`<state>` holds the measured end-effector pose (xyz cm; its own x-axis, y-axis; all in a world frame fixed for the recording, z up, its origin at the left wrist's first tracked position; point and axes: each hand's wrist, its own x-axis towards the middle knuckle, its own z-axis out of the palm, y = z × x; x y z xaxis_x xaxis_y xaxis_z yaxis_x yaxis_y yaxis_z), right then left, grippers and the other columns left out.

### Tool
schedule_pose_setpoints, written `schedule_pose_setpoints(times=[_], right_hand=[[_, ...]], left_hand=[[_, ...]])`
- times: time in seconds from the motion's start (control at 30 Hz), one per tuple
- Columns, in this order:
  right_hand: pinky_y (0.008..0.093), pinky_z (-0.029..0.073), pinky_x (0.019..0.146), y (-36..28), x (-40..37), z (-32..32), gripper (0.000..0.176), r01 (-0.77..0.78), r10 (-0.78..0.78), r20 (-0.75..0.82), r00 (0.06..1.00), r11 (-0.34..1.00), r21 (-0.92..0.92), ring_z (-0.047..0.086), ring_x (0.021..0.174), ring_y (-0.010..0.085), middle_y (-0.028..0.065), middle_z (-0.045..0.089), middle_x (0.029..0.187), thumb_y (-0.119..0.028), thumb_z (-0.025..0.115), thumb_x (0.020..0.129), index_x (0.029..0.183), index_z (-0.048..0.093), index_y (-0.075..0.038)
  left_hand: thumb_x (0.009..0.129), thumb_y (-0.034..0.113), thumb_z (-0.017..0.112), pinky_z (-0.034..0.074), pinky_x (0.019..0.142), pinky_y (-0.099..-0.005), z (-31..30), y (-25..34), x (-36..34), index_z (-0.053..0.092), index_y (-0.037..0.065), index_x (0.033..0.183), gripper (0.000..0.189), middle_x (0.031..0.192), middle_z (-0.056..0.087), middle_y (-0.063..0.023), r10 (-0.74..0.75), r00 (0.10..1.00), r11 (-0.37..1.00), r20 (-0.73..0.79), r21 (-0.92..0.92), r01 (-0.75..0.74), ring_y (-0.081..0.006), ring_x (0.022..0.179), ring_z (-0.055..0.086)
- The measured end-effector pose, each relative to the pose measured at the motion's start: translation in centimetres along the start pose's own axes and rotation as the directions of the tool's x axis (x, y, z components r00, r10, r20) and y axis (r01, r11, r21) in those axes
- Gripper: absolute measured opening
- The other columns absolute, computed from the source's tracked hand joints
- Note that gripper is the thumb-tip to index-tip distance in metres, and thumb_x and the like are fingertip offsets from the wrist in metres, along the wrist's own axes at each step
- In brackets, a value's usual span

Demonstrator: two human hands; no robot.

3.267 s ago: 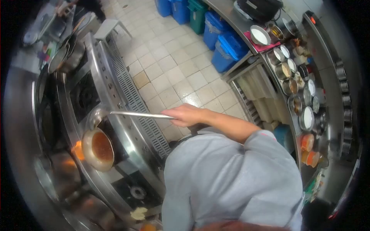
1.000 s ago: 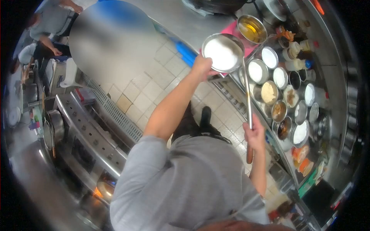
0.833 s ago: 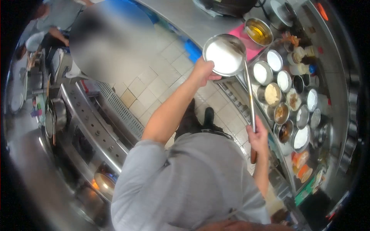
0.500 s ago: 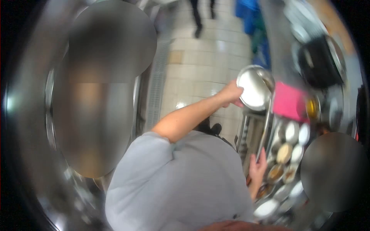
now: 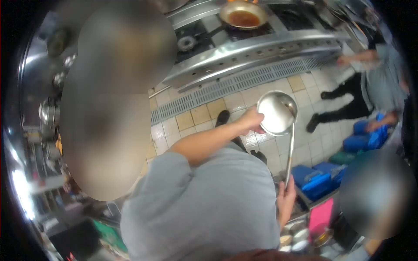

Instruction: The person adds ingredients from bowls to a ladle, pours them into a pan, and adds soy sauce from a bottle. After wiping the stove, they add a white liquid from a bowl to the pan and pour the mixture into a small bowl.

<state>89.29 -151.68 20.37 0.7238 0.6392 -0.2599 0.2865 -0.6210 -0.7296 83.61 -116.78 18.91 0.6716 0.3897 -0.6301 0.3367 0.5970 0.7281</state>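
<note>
Left hand (image 5: 252, 122): closed on the rim of a metal bowl (image 5: 271, 116), held up over the tiled floor (image 5: 196, 118).
Right hand (image 5: 285, 196): gripping the low end of the ladle (image 5: 289, 150).
Ladle: head at the bowl, handle slanting down.
Pan (image 5: 243, 15): holds brown sauce, on the stove (image 5: 244, 48), well apart from the bowl.
Co-worker (image 5: 379, 80): near the blue bins (image 5: 313, 180).

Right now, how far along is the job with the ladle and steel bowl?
Done: a round metal pan of brown liquid already sits on the steel stove. In hand: the left hand grips the rim of the round steel bowl; the right hand holds the long steel ladle by its handle, cup at the bowl. Remaining, likely: carrying them to the pan; both are over the tiled floor, apart from it.
</note>
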Motion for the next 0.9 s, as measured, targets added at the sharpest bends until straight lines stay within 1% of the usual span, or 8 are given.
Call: schedule_pose_setpoints(times=[0.1,0.2,0.3,0.43,0.5,0.6,0.7,0.9], right_hand=[[0.0389,0.052,0.073,-8.6,5.3,2.4,0.043,-0.033,0.048,0.173,0.984,0.996,-0.089,0.068,0.080,0.0340,0.0296,0.066,0.094,-0.013,0.061,0.097,0.136,0.052,0.004],[0.0382,0.049,0.061,-10.1,11.4,6.5,0.044,0.177,-0.135,0.283,0.950,0.976,-0.130,0.057,0.060,0.0270,0.0225,0.062,0.078,-0.013,0.061,0.097,0.137,0.052,0.002],[0.0361,0.046,0.057,-17.7,17.2,11.4,0.044,0.191,-0.144,0.386,0.911,0.978,-0.087,0.050,0.057,0.0229,0.0209,0.059,0.075,-0.014,0.061,0.097,0.137,0.052,0.000],[0.0348,0.044,0.056,-26.1,22.9,18.5,0.042,0.307,-0.223,0.519,0.825,0.948,-0.080,0.045,0.056,0.0195,0.0190,0.058,0.074,-0.014,0.061,0.097,0.137,0.053,-0.002],[0.0371,0.049,0.062,-29.8,25.5,21.5,0.043,0.338,-0.222,0.558,0.800,0.934,-0.113,0.055,0.061,0.0240,0.0210,0.061,0.078,-0.015,0.061,0.097,0.137,0.053,-0.003],[0.0413,0.052,0.080,-33.2,28.5,25.5,0.045,0.327,-0.247,0.698,0.673,0.945,0.018,0.069,0.085,0.0357,0.0264,0.065,0.088,-0.016,0.061,0.096,0.138,0.051,-0.005],[0.0415,0.052,0.079,-36.3,30.6,29.4,0.044,0.380,-0.247,0.749,0.614,0.925,-0.006,0.068,0.082,0.0361,0.0256,0.065,0.086,-0.015,0.060,0.096,0.137,0.051,-0.005],[0.0324,0.046,0.068,-39.8,32.5,33.8,0.041,0.407,-0.298,0.778,0.554,0.912,0.059,0.050,0.070,0.0169,0.0117,0.049,0.073,-0.013,0.063,0.096,0.134,0.053,-0.004]], left_hand=[[0.091,0.003,0.045,0.066,0.062,-0.0374,-8.4,1.3,-0.6,0.037,-0.004,0.143,0.052,0.120,0.059,-0.0237,0.058,0.982,0.994,-0.182,-0.080,-0.073,-0.0326,0.093,0.070],[0.092,0.002,0.045,0.067,0.064,-0.0380,-15.9,3.6,-1.9,0.035,-0.004,0.144,0.053,0.120,0.059,-0.0243,0.119,0.944,0.975,-0.309,-0.142,-0.169,-0.0323,0.095,0.070],[0.093,0.003,0.045,0.066,0.064,-0.0386,-24.9,5.7,-1.9,0.036,-0.003,0.144,0.052,0.121,0.059,-0.0233,0.069,0.915,0.964,-0.397,-0.209,-0.163,-0.0323,0.095,0.070],[0.095,0.005,0.045,0.067,0.068,-0.0398,-34.6,6.2,-1.5,0.039,-0.001,0.142,0.048,0.124,0.060,-0.0225,0.128,0.822,0.911,-0.556,-0.262,-0.319,-0.0323,0.096,0.071],[0.095,0.005,0.045,0.067,0.070,-0.0411,-38.7,7.2,-1.7,0.040,-0.003,0.141,0.047,0.125,0.060,-0.0231,0.101,0.807,0.893,-0.582,-0.305,-0.331,-0.0333,0.096,0.071],[0.095,0.005,0.043,0.067,0.071,-0.0427,-44.6,5.4,-0.1,0.039,-0.008,0.139,0.045,0.124,0.060,-0.0243,0.080,0.692,0.906,-0.717,-0.238,-0.351,-0.0356,0.100,0.070],[0.096,0.005,0.042,0.066,0.071,-0.0423,-48.6,5.8,-0.1,0.037,-0.006,0.140,0.046,0.126,0.058,-0.0248,0.039,0.687,0.873,-0.726,-0.310,-0.377,-0.0357,0.102,0.069],[0.096,0.004,0.041,0.065,0.077,-0.0455,-53.3,5.6,0.6,0.038,-0.006,0.139,0.044,0.129,0.056,-0.0241,0.044,0.626,0.820,-0.778,-0.329,-0.467,-0.0363,0.106,0.067]])
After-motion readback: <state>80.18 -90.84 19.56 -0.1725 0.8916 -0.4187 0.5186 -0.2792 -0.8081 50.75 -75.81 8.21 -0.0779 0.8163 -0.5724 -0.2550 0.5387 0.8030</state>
